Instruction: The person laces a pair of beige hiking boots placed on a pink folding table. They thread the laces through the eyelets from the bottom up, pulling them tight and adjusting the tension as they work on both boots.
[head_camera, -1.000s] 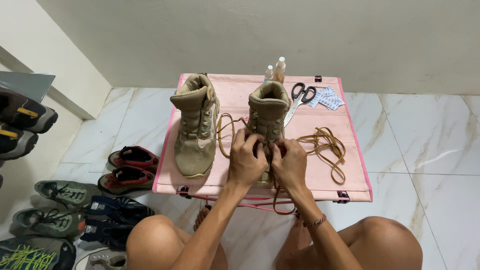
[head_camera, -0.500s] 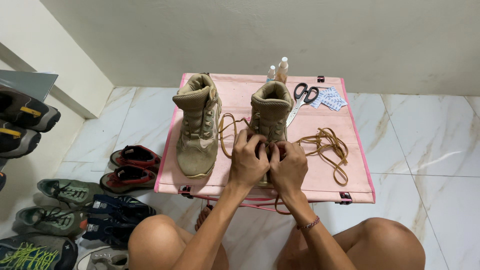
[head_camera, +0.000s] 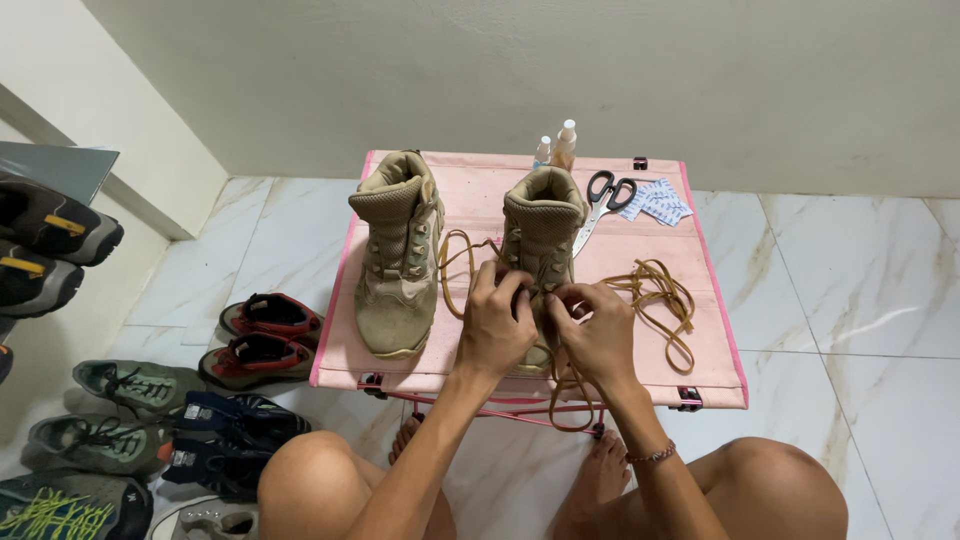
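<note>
Fingers (head_camera: 520, 290) of both hands are curled in tight, pinching the lace (head_camera: 668, 300) right at the front of the right boot (head_camera: 542, 225). Left hand (head_camera: 497, 325) grips at the eyelets on the boot's left side, right hand (head_camera: 598, 335) is pinched on the strand just beside it, knuckles nearly touching. So neither is loose, both clamped on lace.

That boot stands upright near the middle of the pink counter (head_camera: 710, 370), toe towards the front edge. Spare lace loops off to the right side, and one loop hangs over the front edge.

Handling-wise, I'd guess the lace is light, floppy and a bit slick, so it wants gripping close to the eyelet or it'll slip back. The boot looks stiff at the ankle, heavy enough to stay put while you tug.

Other boot (head_camera: 398, 255) sits by the left edge, scissors (head_camera: 600, 205) near the back.
</note>
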